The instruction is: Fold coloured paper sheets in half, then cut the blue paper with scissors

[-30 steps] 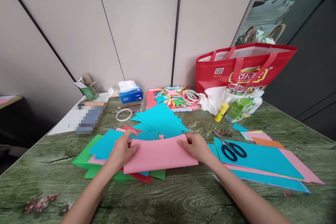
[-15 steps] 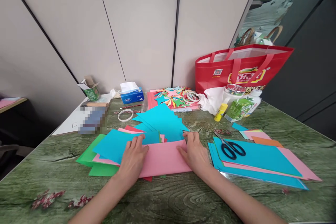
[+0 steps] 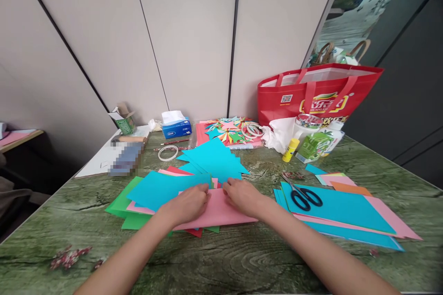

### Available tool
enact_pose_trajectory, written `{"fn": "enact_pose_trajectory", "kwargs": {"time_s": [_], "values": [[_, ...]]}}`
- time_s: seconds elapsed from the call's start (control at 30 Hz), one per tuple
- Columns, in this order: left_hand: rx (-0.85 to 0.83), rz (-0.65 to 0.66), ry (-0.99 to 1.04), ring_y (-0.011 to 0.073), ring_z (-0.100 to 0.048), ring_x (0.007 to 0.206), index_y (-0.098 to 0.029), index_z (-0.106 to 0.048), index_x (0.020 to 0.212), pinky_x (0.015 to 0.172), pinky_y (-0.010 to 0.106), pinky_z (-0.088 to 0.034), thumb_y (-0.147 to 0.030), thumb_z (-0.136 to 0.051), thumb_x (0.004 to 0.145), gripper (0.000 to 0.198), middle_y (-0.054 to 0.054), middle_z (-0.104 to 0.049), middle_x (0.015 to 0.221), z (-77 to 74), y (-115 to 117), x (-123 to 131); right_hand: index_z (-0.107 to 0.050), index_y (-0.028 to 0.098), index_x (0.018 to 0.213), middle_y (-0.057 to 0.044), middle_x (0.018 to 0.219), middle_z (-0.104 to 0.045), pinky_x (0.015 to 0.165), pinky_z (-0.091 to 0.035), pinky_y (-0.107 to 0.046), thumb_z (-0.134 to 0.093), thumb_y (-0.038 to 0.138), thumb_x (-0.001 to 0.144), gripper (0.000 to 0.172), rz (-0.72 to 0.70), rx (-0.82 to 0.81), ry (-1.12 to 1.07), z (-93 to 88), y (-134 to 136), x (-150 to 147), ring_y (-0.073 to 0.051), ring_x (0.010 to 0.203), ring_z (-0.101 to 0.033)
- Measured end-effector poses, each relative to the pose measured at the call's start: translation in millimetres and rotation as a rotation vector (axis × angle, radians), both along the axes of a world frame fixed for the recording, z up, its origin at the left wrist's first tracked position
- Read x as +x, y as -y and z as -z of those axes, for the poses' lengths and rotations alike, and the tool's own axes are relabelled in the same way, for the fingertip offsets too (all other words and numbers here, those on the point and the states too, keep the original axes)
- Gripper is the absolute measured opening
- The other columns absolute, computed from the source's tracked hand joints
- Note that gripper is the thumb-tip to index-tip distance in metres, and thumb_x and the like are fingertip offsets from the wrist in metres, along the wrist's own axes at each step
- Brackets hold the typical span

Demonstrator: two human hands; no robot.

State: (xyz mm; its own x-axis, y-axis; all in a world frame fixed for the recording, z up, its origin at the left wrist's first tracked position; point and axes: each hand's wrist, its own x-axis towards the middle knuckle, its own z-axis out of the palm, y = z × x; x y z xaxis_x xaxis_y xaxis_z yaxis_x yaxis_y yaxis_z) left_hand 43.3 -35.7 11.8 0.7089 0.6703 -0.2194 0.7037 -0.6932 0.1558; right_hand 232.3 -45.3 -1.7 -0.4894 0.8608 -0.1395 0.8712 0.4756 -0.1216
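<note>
A sheet of pink paper, seemingly folded, lies in front of me on top of other coloured sheets. My left hand is closed at its far edge, left of the middle, fingers curled over the paper. Just to the right, my right hand grips the same far edge with bent fingers, a small gap from the left. Fingertips are partly hidden. Beneath and behind the pink paper are blue sheets, green sheets and more pieces of blue paper.
Black-handled scissors rest on a paper stack at right. Behind stand a glue stick, a green carton, a red bag and a tissue box. A tape roll lies left of centre, paper stars farther back.
Both hands have slid inward along the pink paper's far edge, from near its two ends towards the middle. Their fingers are more curled now. The view has shifted slightly.
</note>
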Motion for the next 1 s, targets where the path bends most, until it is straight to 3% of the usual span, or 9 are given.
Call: {"fn": "enact_pose_trajectory", "kwargs": {"time_s": [0.2,0.37,0.53,0.73,1.0], "values": [[0.035,-0.003,-0.001,0.0178,-0.054,0.071,-0.014,-0.058,0.074,0.064,0.028,-0.038,-0.023,-0.039,0.085,0.024,0.007,-0.055,0.084,-1.7,3.8,8.3,-0.061,0.016,0.090,-0.006,0.096,-0.062,0.064,-0.037,-0.024,-0.043,0.007,0.077,0.024,-0.194,-0.165,-0.172,-0.2,-4.7,-5.0,-0.017,0.083,-0.056],[-0.013,-0.042,0.028,0.0173,-0.052,0.077,-0.015,-0.058,0.077,0.070,0.028,-0.038,-0.028,-0.042,0.086,0.022,0.005,-0.054,0.089,0.9,11.4,4.0,-0.065,0.015,0.080,-0.006,0.082,-0.064,0.073,-0.037,-0.028,-0.051,0.018,0.077,0.015,-0.346,-0.258,-0.210,-3.1,-0.1,-12.1,-0.018,0.084,-0.053],[-0.015,-0.032,0.093,0.0201,-0.049,0.090,-0.015,-0.055,0.084,0.077,0.029,-0.038,-0.041,-0.059,0.076,0.028,0.006,-0.052,0.096,4.6,16.6,0.4,-0.067,0.020,0.080,-0.006,0.082,-0.062,0.069,-0.037,-0.031,-0.049,0.018,0.078,0.018,-0.273,-0.293,-0.111,-6.9,12.5,-19.5,-0.022,0.087,-0.051],[-0.018,-0.029,0.144,0.0217,-0.047,0.095,-0.015,-0.052,0.098,0.083,0.031,-0.037,-0.046,-0.066,0.068,0.045,0.007,-0.050,0.101,10.2,19.2,-2.8,-0.064,0.014,0.085,-0.013,0.097,-0.060,0.071,-0.039,-0.041,-0.043,0.019,0.082,0.022,-0.228,-0.162,-0.027,-4.7,30.5,-24.2,-0.026,0.088,-0.053],[-0.043,-0.058,0.142,0.0210,-0.048,0.094,-0.016,-0.051,0.096,0.081,0.032,-0.038,-0.043,-0.068,0.067,0.042,0.005,-0.051,0.101,9.5,18.1,-1.0,-0.060,0.011,0.090,-0.014,0.090,-0.061,0.070,-0.040,-0.039,-0.039,0.020,0.083,0.024,-0.257,0.043,-0.033,5.8,51.0,-21.7,-0.025,0.084,-0.054]]}}
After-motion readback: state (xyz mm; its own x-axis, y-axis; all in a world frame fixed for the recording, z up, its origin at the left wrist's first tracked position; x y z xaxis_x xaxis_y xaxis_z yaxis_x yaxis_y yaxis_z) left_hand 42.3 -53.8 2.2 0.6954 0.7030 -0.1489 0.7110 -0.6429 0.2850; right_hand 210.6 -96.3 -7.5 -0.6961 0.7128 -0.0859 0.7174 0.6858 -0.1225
